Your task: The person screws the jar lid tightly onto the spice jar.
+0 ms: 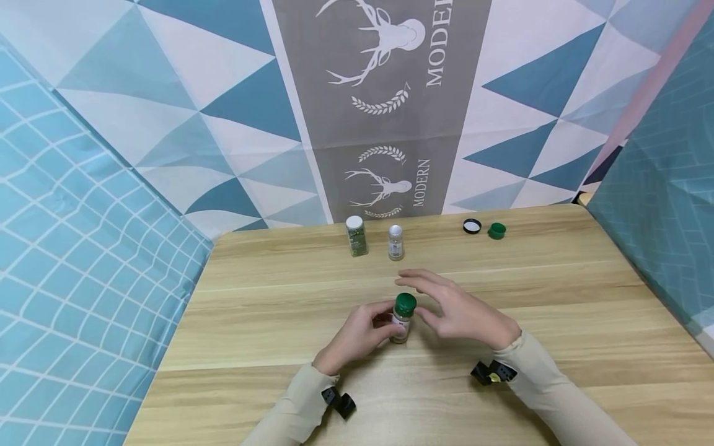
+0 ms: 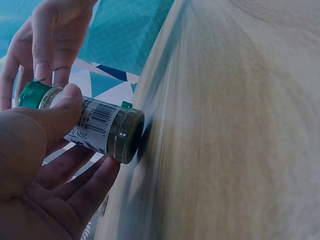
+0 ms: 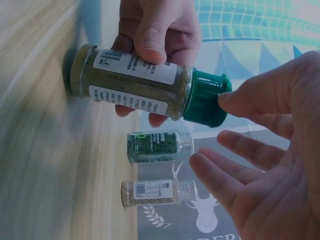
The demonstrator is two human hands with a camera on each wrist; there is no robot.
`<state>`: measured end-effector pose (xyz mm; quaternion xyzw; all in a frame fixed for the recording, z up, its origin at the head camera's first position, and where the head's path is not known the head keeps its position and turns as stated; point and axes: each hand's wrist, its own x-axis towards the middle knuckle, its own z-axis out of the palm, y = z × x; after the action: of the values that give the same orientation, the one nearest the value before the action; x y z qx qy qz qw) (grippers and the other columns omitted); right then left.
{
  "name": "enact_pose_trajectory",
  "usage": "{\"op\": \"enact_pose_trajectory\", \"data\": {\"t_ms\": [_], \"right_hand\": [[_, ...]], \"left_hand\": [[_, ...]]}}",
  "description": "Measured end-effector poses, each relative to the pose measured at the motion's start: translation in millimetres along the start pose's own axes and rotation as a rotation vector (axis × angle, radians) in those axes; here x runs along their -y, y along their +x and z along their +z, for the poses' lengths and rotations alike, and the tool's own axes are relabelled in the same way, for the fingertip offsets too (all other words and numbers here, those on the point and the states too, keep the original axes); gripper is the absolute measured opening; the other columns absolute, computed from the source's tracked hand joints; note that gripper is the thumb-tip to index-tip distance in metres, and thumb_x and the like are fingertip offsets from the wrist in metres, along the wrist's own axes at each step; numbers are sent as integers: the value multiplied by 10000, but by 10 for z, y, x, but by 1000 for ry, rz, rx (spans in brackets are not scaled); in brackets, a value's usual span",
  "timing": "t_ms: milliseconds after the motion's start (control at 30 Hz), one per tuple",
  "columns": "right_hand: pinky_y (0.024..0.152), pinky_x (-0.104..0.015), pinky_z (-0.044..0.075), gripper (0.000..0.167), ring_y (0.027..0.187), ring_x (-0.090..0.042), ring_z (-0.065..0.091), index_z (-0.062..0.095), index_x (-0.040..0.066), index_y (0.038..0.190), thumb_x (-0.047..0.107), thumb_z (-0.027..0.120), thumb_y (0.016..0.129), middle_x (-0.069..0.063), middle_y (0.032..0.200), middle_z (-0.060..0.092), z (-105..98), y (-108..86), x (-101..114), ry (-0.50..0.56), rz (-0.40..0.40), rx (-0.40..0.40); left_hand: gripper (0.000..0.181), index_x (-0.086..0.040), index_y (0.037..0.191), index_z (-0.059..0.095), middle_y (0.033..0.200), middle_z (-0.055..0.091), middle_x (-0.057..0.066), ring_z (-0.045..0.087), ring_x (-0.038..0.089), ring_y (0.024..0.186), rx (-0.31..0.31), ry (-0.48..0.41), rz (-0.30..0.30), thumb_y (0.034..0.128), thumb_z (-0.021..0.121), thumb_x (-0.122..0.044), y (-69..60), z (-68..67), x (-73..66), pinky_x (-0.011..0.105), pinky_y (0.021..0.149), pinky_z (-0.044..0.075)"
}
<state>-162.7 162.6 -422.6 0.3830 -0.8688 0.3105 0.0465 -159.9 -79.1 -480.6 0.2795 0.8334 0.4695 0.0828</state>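
Observation:
My left hand (image 1: pixel 357 337) grips a glass spice jar (image 3: pixel 135 82) by its side, thumb across the label. The jar holds a brown-green powder and has a green cap (image 1: pixel 405 303) on top. It is upright, low over the wooden table; whether its base touches the wood I cannot tell. To its right, my right hand (image 1: pixel 454 310) is at the cap with fingers spread and loosely bent. In the right wrist view the right thumb (image 3: pixel 250 97) overlaps the cap's edge, and the other fingers (image 3: pixel 225 175) stand apart from it.
Toward the table's back edge stand a jar of green herb flakes (image 1: pixel 357 236) and a smaller jar of pale grains (image 1: pixel 395 243). Farther right lie a black-rimmed lid (image 1: pixel 471 226) and a loose green cap (image 1: pixel 497 231). Patterned cloth (image 1: pixel 390 124) hangs behind the table (image 1: pixel 268 347).

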Motion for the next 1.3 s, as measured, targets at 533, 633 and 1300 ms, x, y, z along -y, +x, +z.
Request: {"op": "enact_pose_trajectory", "data": {"t_ms": [533,633,1300], "right_hand": [[1146,-443,469,501,1406,-260,527,594,97,1429,50,719,946,-62,1524,546,58,14,26,54,-23,23],[1138,-438,478,502,1398,-259,535,594,84,1427,40,720,944,-64,1513,556,62,12,24,61,-26,25],[1095,-393,521,373,1314,-208,608,664,119,1333,19,674,973,-6,1395,643,98,20,16,114,-45,26]], "left_hand": [[375,-150,1276,707,1093,769,-11,705,66,976,6,-8,6,937,760,-303,-1,4,-7,221,880,585],[365,-152,1266,709,1088,768,-15,704,64,972,7,-9,5,937,760,-302,1,4,-6,221,879,586],[350,-148,1254,712,1065,754,-24,688,65,941,11,12,9,944,754,-306,-14,-2,-16,214,856,586]]}}
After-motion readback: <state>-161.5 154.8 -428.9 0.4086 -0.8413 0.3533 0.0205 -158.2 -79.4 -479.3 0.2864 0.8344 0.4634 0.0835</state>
